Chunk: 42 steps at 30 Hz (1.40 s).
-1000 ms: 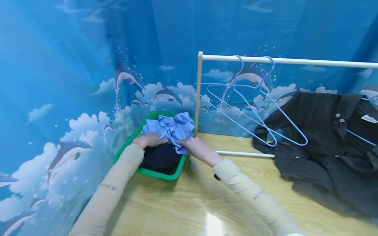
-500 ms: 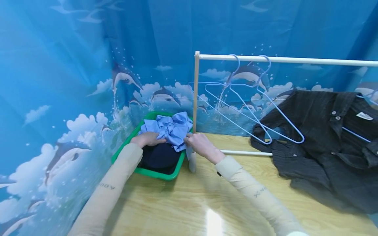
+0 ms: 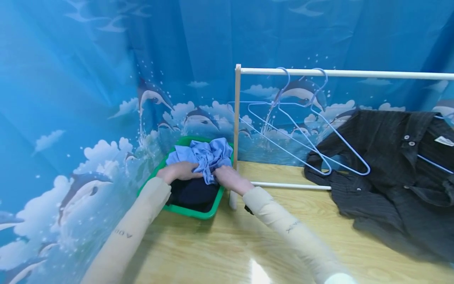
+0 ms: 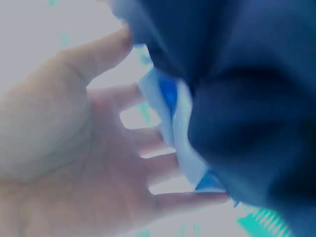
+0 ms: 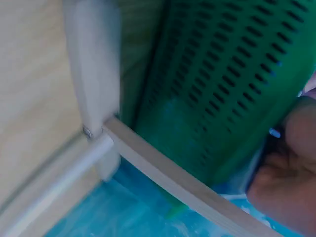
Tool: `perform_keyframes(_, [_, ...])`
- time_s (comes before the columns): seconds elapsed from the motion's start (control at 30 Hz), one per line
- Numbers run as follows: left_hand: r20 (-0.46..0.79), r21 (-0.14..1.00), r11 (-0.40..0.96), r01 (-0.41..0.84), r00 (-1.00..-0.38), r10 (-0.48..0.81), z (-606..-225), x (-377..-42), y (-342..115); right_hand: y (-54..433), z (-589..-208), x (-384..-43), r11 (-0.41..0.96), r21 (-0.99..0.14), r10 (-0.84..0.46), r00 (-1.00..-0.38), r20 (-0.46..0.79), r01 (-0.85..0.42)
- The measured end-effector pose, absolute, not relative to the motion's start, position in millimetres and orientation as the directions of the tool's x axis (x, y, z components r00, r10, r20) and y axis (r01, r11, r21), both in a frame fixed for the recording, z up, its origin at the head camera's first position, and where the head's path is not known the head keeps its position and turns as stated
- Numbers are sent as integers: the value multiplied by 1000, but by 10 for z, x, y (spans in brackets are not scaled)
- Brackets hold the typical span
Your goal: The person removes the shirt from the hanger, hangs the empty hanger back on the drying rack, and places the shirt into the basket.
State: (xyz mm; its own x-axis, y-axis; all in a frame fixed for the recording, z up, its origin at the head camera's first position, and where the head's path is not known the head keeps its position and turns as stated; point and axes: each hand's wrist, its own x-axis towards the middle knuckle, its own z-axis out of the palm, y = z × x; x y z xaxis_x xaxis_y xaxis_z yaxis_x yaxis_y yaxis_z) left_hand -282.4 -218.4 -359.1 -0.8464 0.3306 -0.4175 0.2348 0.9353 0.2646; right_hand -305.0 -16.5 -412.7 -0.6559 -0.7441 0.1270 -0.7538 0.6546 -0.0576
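A crumpled light-blue garment (image 3: 207,154) lies bunched at the back of a green plastic basket (image 3: 198,215). Dark cloth (image 3: 193,193) fills the front of the basket. My left hand (image 3: 181,170) is at the garment's near left side; in the left wrist view its fingers spread nearly straight behind the cloth, with the thumb touching an edge. My right hand (image 3: 230,177) grips the near right part of the garment at the basket's rim. Only curled fingers show in the right wrist view, and their tips are hidden.
A clothes rack with a wooden post (image 3: 237,118) stands just right of the basket. Light-blue hangers (image 3: 283,104) hang from its white rail (image 3: 354,73). Farther right is a black shirt (image 3: 383,169) on a hanger. Dolphin-print curtain (image 3: 85,118) backs the wooden surface (image 3: 220,252).
My right hand first drew slightly right beyond the basket's rim, then came back left onto the garment. The garment is more bunched between the hands, and my left hand has shifted slightly right.
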Motion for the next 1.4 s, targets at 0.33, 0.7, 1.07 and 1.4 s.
perform_keyframes(0.33, [-175,143,957,251,-946,274,-3463,-2701,-2077,0,-4038,-2869,577,-188,-688,-597,412,-795])
perform_keyframes(0.7, [503,-11,893,450,-769,394,-3407,-2446,-1623,507,-3827,-2528,580,-75,-491,-421,763,-811])
perform_keyframes(1.07, [683,-25,823,567,-592,428,-3436,-2331,-1255,1280,-3822,-2264,704,6,-418,-407,812,-710])
perform_keyframes(1.4, [659,-22,842,539,-626,418,-3356,-2470,-1048,2198,-3980,-2155,833,19,-338,-482,808,-552])
